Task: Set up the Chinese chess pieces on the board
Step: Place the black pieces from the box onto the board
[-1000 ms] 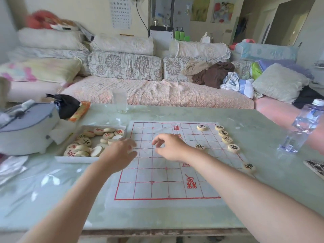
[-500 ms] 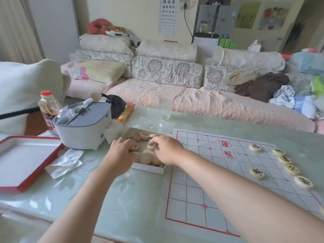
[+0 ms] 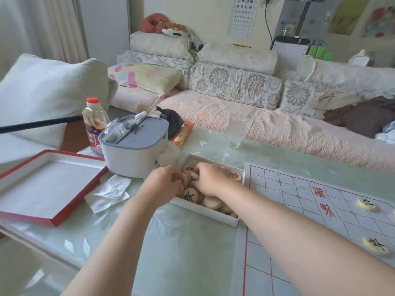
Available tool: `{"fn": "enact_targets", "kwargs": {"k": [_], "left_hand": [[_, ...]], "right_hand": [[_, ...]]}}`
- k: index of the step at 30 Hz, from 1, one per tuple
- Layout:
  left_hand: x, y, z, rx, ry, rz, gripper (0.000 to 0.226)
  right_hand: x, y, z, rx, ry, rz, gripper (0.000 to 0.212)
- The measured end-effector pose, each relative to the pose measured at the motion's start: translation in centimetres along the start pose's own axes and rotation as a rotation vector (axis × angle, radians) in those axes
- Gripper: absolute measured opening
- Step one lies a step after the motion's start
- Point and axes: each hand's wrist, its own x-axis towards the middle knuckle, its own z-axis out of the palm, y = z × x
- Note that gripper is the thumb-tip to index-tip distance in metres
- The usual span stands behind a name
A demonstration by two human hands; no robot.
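A white box [image 3: 213, 213] of round wooden chess pieces [image 3: 190, 194] lies left of the red-lined paper board [image 3: 299, 227]. Both hands are inside the box. My left hand [image 3: 163, 184] curls its fingers down among the pieces. My right hand [image 3: 210, 180] rests on the pile beside it, fingertips touching the left hand's. Whether either hand holds a piece is hidden. Two pieces with black characters [image 3: 366, 204] [image 3: 376, 246] sit on the board at the right.
A grey-lidded white appliance [image 3: 132, 150] stands just left of the box, with crumpled tissue [image 3: 109, 193] in front. A red-edged box lid [image 3: 47, 184] lies at far left. A sauce bottle [image 3: 94, 122] and a drinking glass [image 3: 236, 133] stand farther back. Sofa behind.
Both hands left the board and went left into the piece box. The camera turned left, so the board now sits at the right edge.
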Motion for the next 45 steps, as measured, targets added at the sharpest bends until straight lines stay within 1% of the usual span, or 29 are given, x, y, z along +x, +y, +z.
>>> {"fn": "enact_targets", "kwargs": {"k": [6, 9, 12, 14, 16, 18, 19, 20, 22, 24, 26, 29, 31, 33, 36, 40, 45], "left_hand": [[1.1, -0.6, 0.2, 0.004, 0.027, 0.004, 0.035], [1.2, -0.1, 0.3, -0.034, 0.052, 0.014, 0.040], [1.2, 0.9, 0.3, -0.198, 0.065, -0.026, 0.030], [1.0, 1.5, 0.2, -0.286, 0.071, -0.068, 0.023], [0.8, 1.6, 0.1, -0.463, 0.066, -0.145, 0.018], [0.4, 1.6, -0.2, -0.715, 0.018, -0.234, 0.021], [0.3, 1.5, -0.3, -0.800, 0.004, -0.258, 0.026], [0.3, 1.2, -0.4, -0.822, 0.008, -0.264, 0.029], [0.2, 0.7, -0.4, -0.712, 0.074, -0.256, 0.033], [0.1, 0.3, -0.4, -0.587, 0.130, -0.249, 0.034], [-0.2, 0.4, -0.5, -0.476, 0.111, -0.222, 0.033], [-0.3, 1.7, -0.8, -0.259, 0.077, -0.134, 0.034], [-0.3, 2.7, -0.9, -0.185, 0.072, -0.093, 0.034], [-0.5, 3.5, -1.0, -0.157, 0.088, -0.075, 0.032], [-1.3, 4.9, -1.0, -0.144, 0.108, -0.052, 0.028], [-2.7, 7.8, 0.3, -0.183, 0.003, 0.015, 0.021], [-4.5, 12.7, 3.7, -0.137, -0.178, 0.172, 0.020]], "right_hand": [[0.1, 1.4, -0.4, 0.211, 0.083, -0.020, 0.017], [-0.1, 1.4, -0.8, 0.431, 0.134, -0.086, 0.022], [-0.8, 0.9, -1.0, 0.586, 0.225, -0.184, 0.029], [-1.4, 0.6, -1.0, 0.616, 0.251, -0.210, 0.027], [-1.9, 0.4, -1.1, 0.617, 0.263, -0.222, 0.022], [-2.6, 0.3, -1.4, 0.619, 0.240, -0.210, 0.024], [-2.9, 0.3, -1.5, 0.622, 0.196, -0.181, 0.029], [-3.1, 0.3, -1.5, 0.612, 0.136, -0.138, 0.034], [-3.7, 0.5, -1.3, 0.512, 0.015, -0.070, 0.039], [-4.2, 0.7, -1.1, 0.328, -0.070, -0.079, 0.029], [-4.7, 0.6, -1.0, 0.203, -0.103, -0.111, 0.024], [-5.0, 0.2, -1.2, 0.266, -0.143, -0.077, 0.022], [-5.4, 0.0, -1.6, 0.300, -0.112, -0.049, 0.019], [-5.8, 0.3, -2.2, 0.357, -0.023, -0.037, 0.014], [-7.0, 2.2, -3.5, 0.479, 0.089, -0.003, 0.014], [-9.5, 6.8, -5.3, 0.525, 0.162, 0.072, 0.014], [-14.0, 13.7, -6.3, 0.500, 0.118, 0.206, 0.028]]}}
